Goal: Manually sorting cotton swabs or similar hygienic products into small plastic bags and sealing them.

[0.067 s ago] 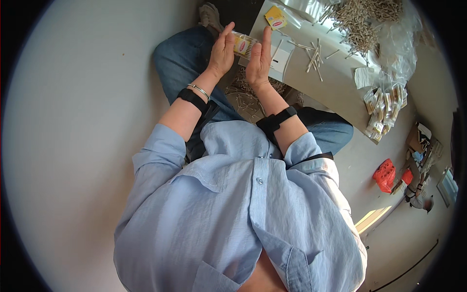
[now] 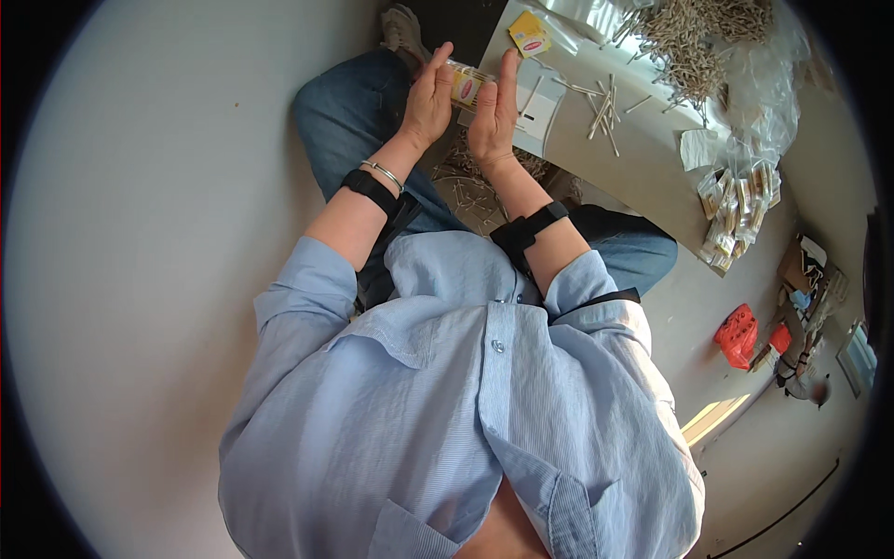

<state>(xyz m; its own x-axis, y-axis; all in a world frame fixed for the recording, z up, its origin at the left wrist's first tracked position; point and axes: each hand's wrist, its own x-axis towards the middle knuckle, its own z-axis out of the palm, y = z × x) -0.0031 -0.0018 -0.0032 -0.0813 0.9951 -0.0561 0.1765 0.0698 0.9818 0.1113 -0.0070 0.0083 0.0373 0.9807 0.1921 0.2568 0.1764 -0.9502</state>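
A small clear pack of cotton swabs [image 2: 466, 88] with a yellow label is held upright between my two palms. My left hand [image 2: 427, 107] presses its left side, fingers straight and together. Against the right side lies my right hand [image 2: 494, 119], its fingers also stretched out and hiding that end of the pack. Just right of my right hand, a white flat tray-like device [image 2: 543, 116] stands on the table [image 2: 643, 168] with one swab on it. Several loose cotton swabs [image 2: 605, 110] lie beyond it. Yellow cards [image 2: 529, 37] are stacked near my fingertips.
A big heap of cotton swabs [image 2: 689, 47] and a clear plastic bag [image 2: 764, 98] cover the table's far right. Filled packs [image 2: 740, 212] pile at its corner. More swabs [image 2: 468, 197] lie below, between my legs. A red bag [image 2: 736, 337] and another person [image 2: 805, 385] are farther right.
The pack has shifted very slightly to the right between my palms, and my right hand has moved slightly left. Otherwise the scene looks the same.
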